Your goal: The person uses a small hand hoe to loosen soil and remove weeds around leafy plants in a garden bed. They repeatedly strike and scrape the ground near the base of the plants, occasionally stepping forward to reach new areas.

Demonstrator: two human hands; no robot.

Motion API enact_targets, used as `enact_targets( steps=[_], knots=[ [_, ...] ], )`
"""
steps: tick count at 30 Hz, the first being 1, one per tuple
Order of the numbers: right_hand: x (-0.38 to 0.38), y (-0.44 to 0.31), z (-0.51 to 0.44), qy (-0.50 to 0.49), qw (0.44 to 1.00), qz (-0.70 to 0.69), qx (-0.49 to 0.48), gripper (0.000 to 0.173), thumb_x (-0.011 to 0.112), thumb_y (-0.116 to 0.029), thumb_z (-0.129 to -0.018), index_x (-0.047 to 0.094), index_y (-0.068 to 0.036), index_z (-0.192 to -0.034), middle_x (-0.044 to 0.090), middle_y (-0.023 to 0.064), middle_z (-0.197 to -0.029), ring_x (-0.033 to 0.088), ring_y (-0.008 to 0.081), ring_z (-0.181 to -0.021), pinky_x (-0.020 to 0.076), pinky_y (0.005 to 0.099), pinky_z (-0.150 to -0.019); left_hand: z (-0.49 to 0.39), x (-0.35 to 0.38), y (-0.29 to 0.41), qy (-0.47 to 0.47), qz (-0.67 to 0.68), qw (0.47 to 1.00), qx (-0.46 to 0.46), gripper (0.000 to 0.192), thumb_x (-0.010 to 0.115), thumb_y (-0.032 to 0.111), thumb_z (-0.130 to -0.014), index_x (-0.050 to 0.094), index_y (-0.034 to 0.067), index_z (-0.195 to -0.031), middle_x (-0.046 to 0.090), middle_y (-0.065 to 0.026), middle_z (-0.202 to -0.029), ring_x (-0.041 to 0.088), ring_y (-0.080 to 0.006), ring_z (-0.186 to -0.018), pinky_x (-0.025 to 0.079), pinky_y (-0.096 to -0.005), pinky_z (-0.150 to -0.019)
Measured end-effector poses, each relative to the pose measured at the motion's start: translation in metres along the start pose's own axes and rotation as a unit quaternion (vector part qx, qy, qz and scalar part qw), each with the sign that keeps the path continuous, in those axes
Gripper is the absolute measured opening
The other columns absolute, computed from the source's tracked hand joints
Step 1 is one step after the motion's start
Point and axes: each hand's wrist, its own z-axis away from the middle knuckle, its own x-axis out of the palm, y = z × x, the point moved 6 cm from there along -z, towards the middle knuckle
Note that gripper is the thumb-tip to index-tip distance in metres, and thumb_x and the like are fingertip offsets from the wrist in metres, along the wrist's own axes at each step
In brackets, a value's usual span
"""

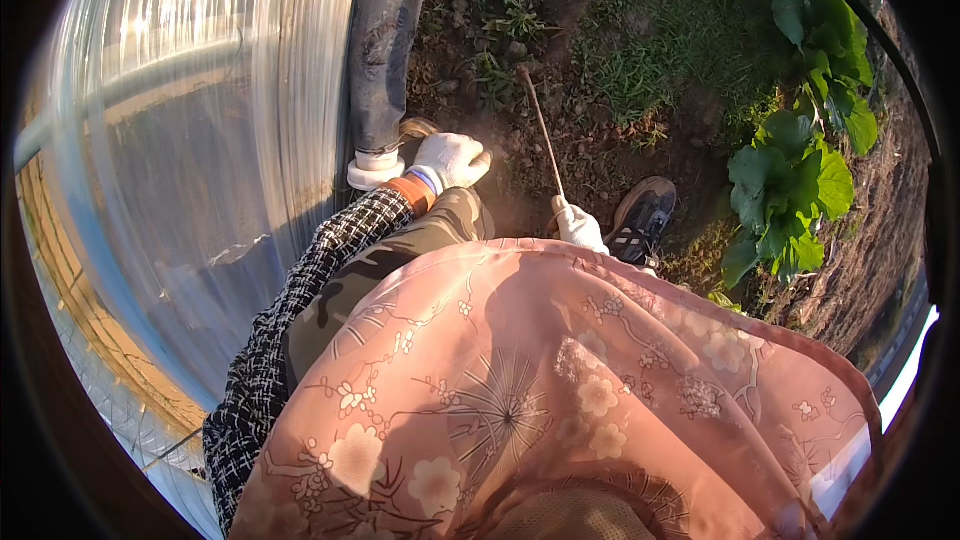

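My left hand (451,161), in a white knit glove, is beside my knee, close to a white plastic pipe fitting (375,168). Its fingers curl downward; whether they hold anything is hidden. In a like glove, my right hand (580,226) grips the near end of a thin rod-like tool (545,127). The tool's rusty far end touches or hovers over brown soil (517,146) beside small weeds (495,78). A pink floral cloth (525,375) spreads over my front and hides part of the right hand.
A large dark hose (382,44) runs along clear plastic sheeting (187,165) at left. Grass (667,44) grows ahead, and broad-leaved green plants (795,180) stand at right. My shoe (645,217) rests on the soil just right of the right hand.
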Motion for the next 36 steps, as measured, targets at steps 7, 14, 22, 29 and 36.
enact_targets(
  steps=[7, 14, 22, 29, 36],
  knots=[
    [0.019, -0.081, -0.051, -0.009, 0.991, -0.107, 0.078, 0.05, 0.052, -0.054, -0.095, 0.06, -0.007, -0.082, 0.05, 0.002, -0.053, 0.044, 0.015, -0.037, 0.0352, 0.0321, -0.036, -0.004, -0.004, 0.01, -0.015, -0.024, 0.999, 0.022, 0.035, 0.054, 0.037, -0.089, 0.067, 0.009, -0.073, 0.067, -0.0119, -0.076, 0.065, -0.0346, -0.075, 0.052, -0.0462, -0.067],
    [0.003, -0.272, -0.071, 0.01, 0.976, -0.205, -0.072, 0.051, 0.052, -0.051, -0.095, 0.057, -0.004, -0.075, 0.046, 0.0025, -0.05, 0.04, 0.015, -0.035, 0.0341, 0.0316, -0.034, 0.0, 0.0, 0.004, 0.004, 0.002, 1.0, 0.013, 0.032, 0.055, 0.033, -0.087, 0.069, 0.008, -0.071, 0.068, -0.011, -0.075, 0.066, -0.0338, -0.071, 0.052, -0.0458, -0.066],
    [-0.035, -0.249, -0.102, 0.056, 0.982, -0.18, -0.024, 0.049, 0.047, -0.049, -0.098, 0.056, -0.005, -0.081, 0.046, 0.0016, -0.053, 0.039, 0.0151, -0.036, 0.0359, 0.0314, -0.035, -0.005, -0.001, 0.008, -0.087, -0.008, 0.996, -0.004, 0.036, 0.052, 0.033, -0.09, 0.067, 0.007, -0.071, 0.068, -0.0131, -0.077, 0.066, -0.0333, -0.077, 0.051, -0.0466, -0.068],
    [-0.041, -0.272, -0.085, 0.065, 0.96, -0.244, -0.119, 0.048, 0.047, -0.05, -0.098, 0.052, -0.008, -0.076, 0.04, 0.0006, -0.049, 0.034, 0.0147, -0.034, 0.0304, 0.0315, -0.033, 0.0, 0.0, 0.005, -0.051, 0.013, 0.999, -0.002, 0.036, 0.053, 0.034, -0.089, 0.067, 0.007, -0.07, 0.068, -0.0139, -0.077, 0.066, -0.0348, -0.073, 0.051, -0.0471, -0.067],
    [-0.039, -0.31, -0.12, 0.063, 0.982, -0.176, -0.039, 0.056, 0.046, -0.055, -0.096, 0.055, -0.004, -0.076, 0.045, 0.0027, -0.053, 0.038, 0.0157, -0.037, 0.034, 0.0326, -0.036, -0.003, 0.01, 0.001, -0.083, 0.002, 0.997, -0.008, 0.034, 0.05, 0.039, -0.088, 0.069, 0.012, -0.078, 0.069, -0.0135, -0.082, 0.068, -0.0331, -0.078, 0.053, -0.0463, -0.071]
  ],
)
